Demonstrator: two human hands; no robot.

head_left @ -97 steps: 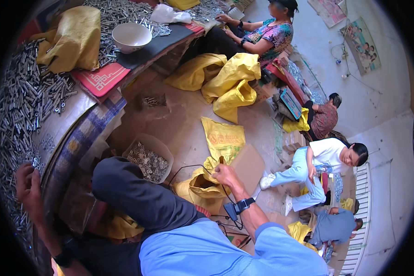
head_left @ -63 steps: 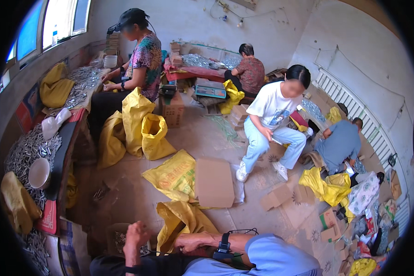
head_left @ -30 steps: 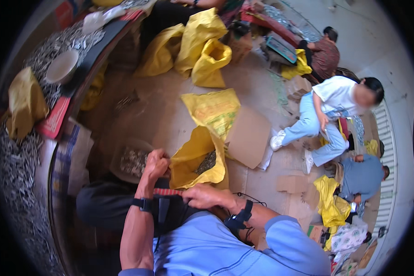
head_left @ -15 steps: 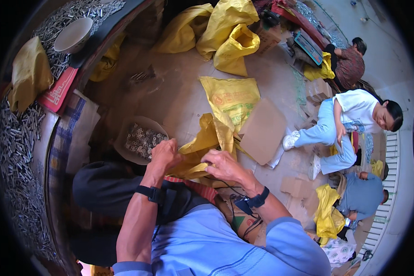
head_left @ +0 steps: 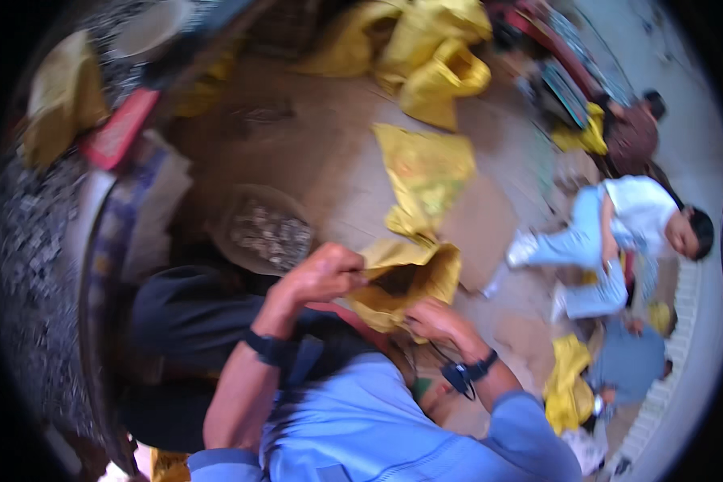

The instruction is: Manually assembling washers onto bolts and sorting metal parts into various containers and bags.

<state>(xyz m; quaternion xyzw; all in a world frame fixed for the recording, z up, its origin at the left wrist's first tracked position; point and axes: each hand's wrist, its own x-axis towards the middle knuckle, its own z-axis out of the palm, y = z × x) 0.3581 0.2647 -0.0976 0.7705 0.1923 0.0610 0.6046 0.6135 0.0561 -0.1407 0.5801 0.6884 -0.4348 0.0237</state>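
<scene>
A yellow woven sack (head_left: 438, 277) hangs between my hands in front of my lap, its mouth spread and its dark inside showing. My left hand (head_left: 327, 271) is closed on the left side of the rim. The near right part of the rim is gripped by my right hand (head_left: 438, 319). Just beyond my left hand stands a round basin (head_left: 231, 255) holding many small metal pieces (head_left: 269, 233). Motion blurs the picture, so the fingertips are not sharp.
Another yellow sack (head_left: 426, 169) lies flat ahead, beside a sheet of brown cardboard (head_left: 478, 229). Several yellow sacks (head_left: 442, 84) stand farther back. A bench heaped with metal parts (head_left: 36, 233) runs along the left. People sit at the right, the nearest in a white shirt (head_left: 639, 209).
The sack's mouth has been pulled wide, with its inside now visible. Both hands have shifted right, the right one also nearer to me. The whole view has swung slightly.
</scene>
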